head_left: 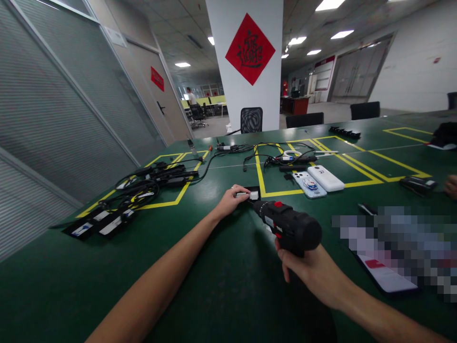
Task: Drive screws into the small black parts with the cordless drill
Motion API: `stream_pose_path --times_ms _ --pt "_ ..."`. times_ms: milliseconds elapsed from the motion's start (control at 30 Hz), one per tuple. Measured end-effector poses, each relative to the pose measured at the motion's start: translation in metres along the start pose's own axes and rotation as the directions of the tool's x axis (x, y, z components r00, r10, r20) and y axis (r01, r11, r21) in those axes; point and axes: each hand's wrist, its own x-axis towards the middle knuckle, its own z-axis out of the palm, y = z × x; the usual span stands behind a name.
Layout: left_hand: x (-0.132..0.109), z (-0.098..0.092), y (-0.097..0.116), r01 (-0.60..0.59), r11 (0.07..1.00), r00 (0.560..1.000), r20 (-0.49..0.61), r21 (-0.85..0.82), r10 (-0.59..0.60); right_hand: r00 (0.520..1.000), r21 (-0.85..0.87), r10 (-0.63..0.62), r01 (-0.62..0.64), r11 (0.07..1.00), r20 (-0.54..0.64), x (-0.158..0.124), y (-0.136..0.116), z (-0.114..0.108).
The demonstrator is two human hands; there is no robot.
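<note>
My right hand is wrapped round the grip of a black power drill with red switches. The drill's chuck points forward and left, its front end close to a small black piece with a white part on it. My left hand lies at the left side of that piece, with its fingers pressed together on its edge. The drill's tip and the fingertips nearly meet, and the exact contact point is too small to tell.
Tangled black cables lie at the left on the green table. A phone, a white power bank and more cables are ahead right. A large phone lies near right; another person's hand shows at the right edge.
</note>
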Motion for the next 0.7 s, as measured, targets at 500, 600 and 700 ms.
stream_pose_path --times_ms 500,600,700 --pt "0.0007 0.0015 -0.0028 -0.019 0.999 1.0 0.002 0.04 0.019 1.0 0.001 -0.009 0.009 1.0 0.019 0.0054 0.0071 -0.0003" --pt "-0.0001 0.0023 -0.0043 -0.021 0.999 1.0 -0.007 0.048 0.021 1.0 0.005 0.016 -0.016 1.0 0.004 0.0052 0.0067 0.0008" --pt "-0.0007 0.0027 -0.0056 -0.023 0.998 1.0 -0.013 0.054 0.024 1.0 0.002 0.025 -0.025 1.0 -0.007 0.0055 0.0064 0.0013"
